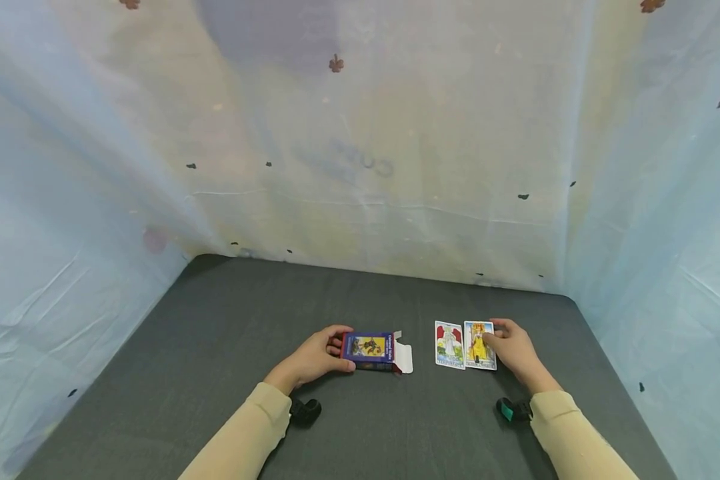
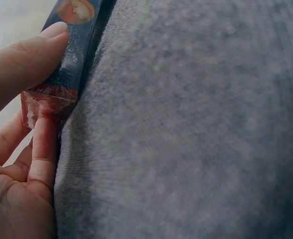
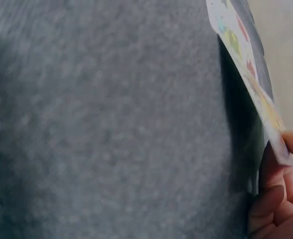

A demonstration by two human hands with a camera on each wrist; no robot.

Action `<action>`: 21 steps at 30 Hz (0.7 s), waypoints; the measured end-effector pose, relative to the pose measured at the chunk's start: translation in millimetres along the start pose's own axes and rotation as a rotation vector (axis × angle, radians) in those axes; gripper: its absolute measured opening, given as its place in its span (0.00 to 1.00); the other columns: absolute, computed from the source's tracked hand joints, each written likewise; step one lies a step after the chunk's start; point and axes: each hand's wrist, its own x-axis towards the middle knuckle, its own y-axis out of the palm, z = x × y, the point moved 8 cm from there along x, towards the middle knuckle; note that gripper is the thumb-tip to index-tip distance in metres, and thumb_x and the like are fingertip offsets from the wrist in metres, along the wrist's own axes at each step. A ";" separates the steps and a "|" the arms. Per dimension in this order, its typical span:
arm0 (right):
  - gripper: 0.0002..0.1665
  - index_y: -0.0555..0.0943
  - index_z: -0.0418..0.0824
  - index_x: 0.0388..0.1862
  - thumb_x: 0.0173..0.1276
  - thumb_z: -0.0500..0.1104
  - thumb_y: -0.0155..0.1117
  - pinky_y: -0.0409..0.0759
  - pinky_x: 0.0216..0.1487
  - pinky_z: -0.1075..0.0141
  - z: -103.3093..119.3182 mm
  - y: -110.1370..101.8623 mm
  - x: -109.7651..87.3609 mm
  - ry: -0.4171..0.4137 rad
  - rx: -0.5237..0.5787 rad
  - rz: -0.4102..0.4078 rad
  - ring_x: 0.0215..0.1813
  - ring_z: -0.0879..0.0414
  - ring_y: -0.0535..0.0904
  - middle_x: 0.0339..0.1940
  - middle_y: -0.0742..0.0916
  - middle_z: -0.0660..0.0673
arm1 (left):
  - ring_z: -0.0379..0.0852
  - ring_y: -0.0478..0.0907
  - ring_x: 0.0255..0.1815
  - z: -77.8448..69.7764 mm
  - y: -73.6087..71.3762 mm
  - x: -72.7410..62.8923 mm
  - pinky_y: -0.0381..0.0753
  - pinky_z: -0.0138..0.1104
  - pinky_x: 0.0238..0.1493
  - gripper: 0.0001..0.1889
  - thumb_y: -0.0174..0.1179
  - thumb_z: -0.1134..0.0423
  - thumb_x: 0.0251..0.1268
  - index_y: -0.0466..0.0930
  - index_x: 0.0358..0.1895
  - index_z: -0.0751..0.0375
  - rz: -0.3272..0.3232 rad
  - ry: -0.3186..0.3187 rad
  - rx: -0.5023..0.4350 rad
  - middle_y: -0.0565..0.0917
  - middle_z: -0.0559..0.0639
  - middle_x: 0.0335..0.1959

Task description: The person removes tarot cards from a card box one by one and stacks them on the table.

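Note:
My left hand [image 1: 317,357] grips the left end of a blue and red tarot card box [image 1: 369,347], which lies on the dark table. The thumb [image 2: 42,59] presses the box's near side in the left wrist view. At the box's right end a white flap [image 1: 403,358] hangs out. My right hand [image 1: 519,350] pinches a yellow-figured tarot card [image 1: 477,345] by its right edge, thumb on top and fingers beneath; in the right wrist view its edge stands tilted off the cloth. Just left of it is a second tarot card [image 1: 449,344] with a white-robed, red-winged figure.
A dark grey cloth-covered table [image 1: 396,427] spans the work area. Pale patterned curtains [image 1: 372,147] enclose its back and both sides. Black bands [image 1: 305,412] are worn on both wrists.

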 end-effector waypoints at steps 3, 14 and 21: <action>0.33 0.61 0.32 0.70 0.72 0.45 0.56 0.77 0.39 0.61 2.4 1.1 0.5 0.012 -0.004 -0.003 0.44 0.49 0.79 0.53 0.79 0.32 | 0.48 0.75 0.47 -0.9 0.3 -0.5 0.75 0.41 0.47 0.41 0.76 0.58 0.48 0.66 0.68 0.52 0.007 0.006 -0.007 0.72 0.54 0.51; 0.32 0.64 0.33 0.68 0.71 0.44 0.59 0.76 0.38 0.62 15.9 16.2 0.1 0.000 0.008 -0.010 0.43 0.50 0.78 0.50 0.79 0.35 | 0.48 0.75 0.46 -1.4 0.6 -0.7 0.75 0.41 0.46 0.41 0.76 0.57 0.48 0.67 0.68 0.51 0.008 0.008 -0.010 0.72 0.54 0.51; 0.29 0.68 0.33 0.64 0.69 0.44 0.62 0.72 0.31 0.63 19.4 23.0 4.0 -0.029 -0.041 -0.050 0.36 0.52 0.73 0.40 0.77 0.39 | 0.48 0.75 0.46 -3.3 0.9 -2.0 0.75 0.41 0.46 0.42 0.76 0.57 0.48 0.66 0.68 0.52 0.007 0.005 -0.012 0.72 0.54 0.51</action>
